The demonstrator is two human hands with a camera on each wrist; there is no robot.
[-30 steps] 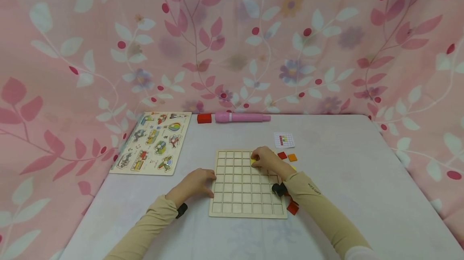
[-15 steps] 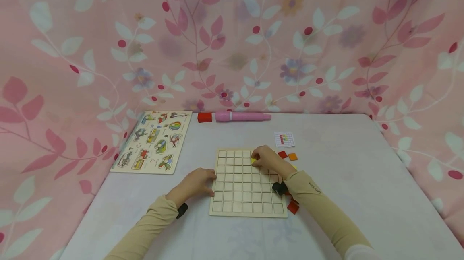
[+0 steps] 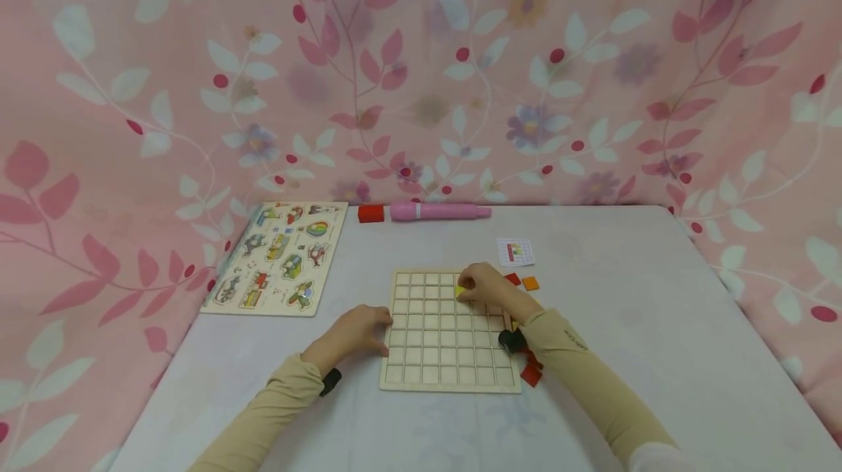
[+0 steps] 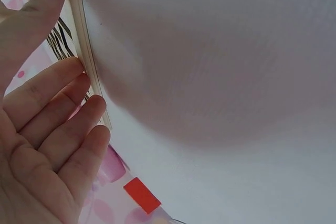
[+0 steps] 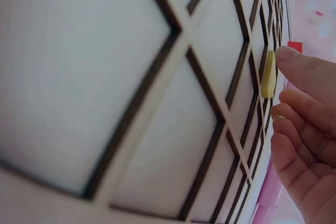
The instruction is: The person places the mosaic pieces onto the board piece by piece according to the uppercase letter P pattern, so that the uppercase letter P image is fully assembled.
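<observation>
- The right hand (image 3: 483, 286) seems to pinch the yellow tile (image 5: 269, 74) between thumb and index; its other fingers curl loosely alongside.
- The tile is right at those fingertips, over the far part of the board (image 3: 439, 322); whether it lies flat in a cell, I cannot tell.
- The left hand (image 3: 355, 329) has thumb and fingers spread, tips at the board's left edge: a good brace against sliding.
- Best to square the tile with the ridges under the fingertips, then press lightly before letting go.
- Lift straight up afterwards: red tiles (image 3: 531, 375) lie by the right wrist, and a sleeve could drag them.
</observation>
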